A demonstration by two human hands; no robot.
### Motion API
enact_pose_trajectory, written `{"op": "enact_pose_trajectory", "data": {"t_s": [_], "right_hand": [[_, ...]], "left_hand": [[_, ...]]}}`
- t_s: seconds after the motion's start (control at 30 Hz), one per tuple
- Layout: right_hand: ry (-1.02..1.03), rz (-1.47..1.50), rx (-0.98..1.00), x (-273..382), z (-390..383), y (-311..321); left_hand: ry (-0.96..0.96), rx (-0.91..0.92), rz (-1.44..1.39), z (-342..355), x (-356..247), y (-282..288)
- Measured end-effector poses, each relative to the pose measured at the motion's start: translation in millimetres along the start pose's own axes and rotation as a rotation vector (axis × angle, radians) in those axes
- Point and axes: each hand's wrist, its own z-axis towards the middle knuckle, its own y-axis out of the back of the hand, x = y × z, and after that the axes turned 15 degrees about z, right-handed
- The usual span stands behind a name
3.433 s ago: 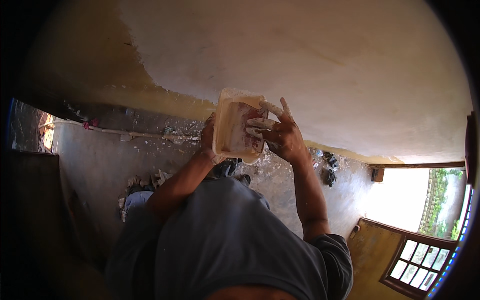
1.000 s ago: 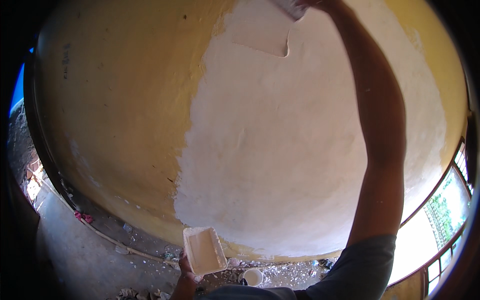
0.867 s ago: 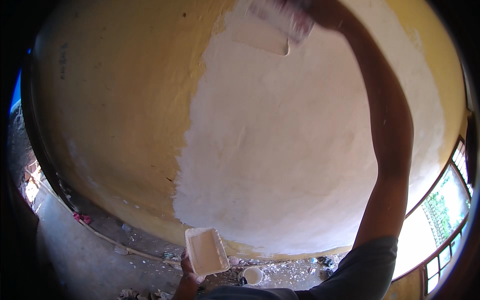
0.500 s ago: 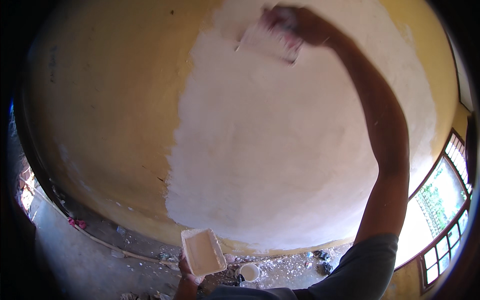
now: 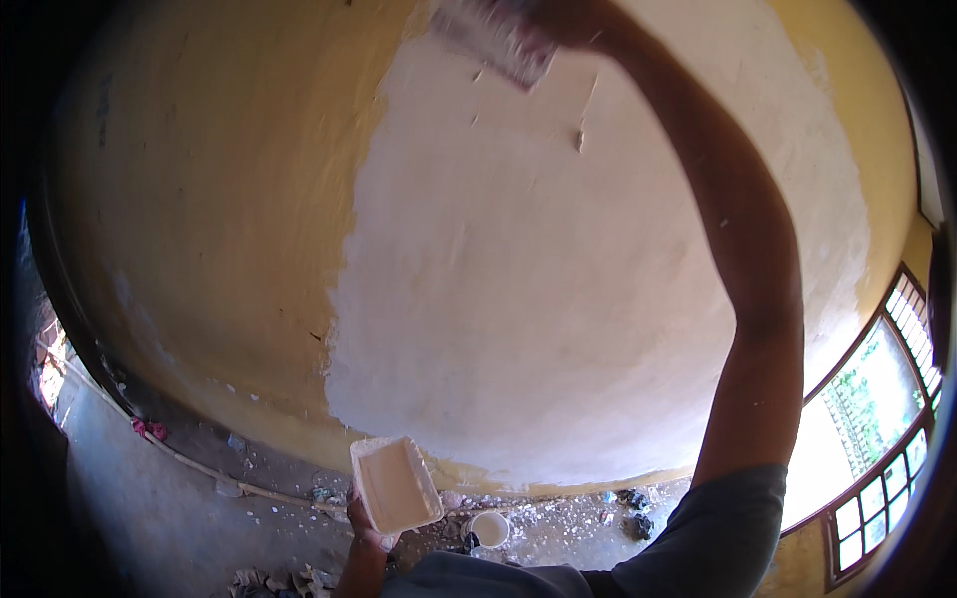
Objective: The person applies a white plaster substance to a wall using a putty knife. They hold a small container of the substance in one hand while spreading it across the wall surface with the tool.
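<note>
My right hand (image 5: 573, 15) is up at the top centre of the frame, arm stretched overhead, closed on the handle end of a flat rectangular plastering trowel smeared with white putty (image 5: 493, 40). The trowel is blurred; its blade lies against the wall, tilted down toward the upper left, right at the top edge of the white putty patch (image 5: 558, 299). That patch fills the middle of the frame, rough-edged, with a few small ridges and nicks just under the blade. Bare yellow plastered wall (image 5: 219, 219) takes the left of the frame and a thin strip at the far right.

My left hand (image 5: 367, 523) is low at bottom centre, fingers wrapped from below on a shallow rectangular cream-coloured putty tray (image 5: 396, 485). The tray is held up with its open face toward me, its inside coated pale, well apart from the trowel.

Lower frame: grey concrete floor (image 5: 150, 498) with white putty droppings along the wall base. A small round white bucket (image 5: 488, 528) stands just right of the tray on the floor. Dark lumps of debris (image 5: 631, 503) lie further right. A barred window with greenery outside (image 5: 887, 419) is at the right edge. My grey shirt sleeve (image 5: 698, 538) is at bottom right.
</note>
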Motion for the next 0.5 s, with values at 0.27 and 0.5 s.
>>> {"op": "enact_pose_trajectory", "data": {"t_s": [0.27, 0.5], "right_hand": [[-0.576, 0.527, -0.281, 20.2, 5.7, 54.9], [-0.107, 0.08, 0.258, 61.4, -22.4, -52.4]], "left_hand": [[0.048, 0.037, -0.018, 1.5, 3.5, -4.1], [0.034, -0.01, -0.016, -4.7, -5.2, 2.8]]}}
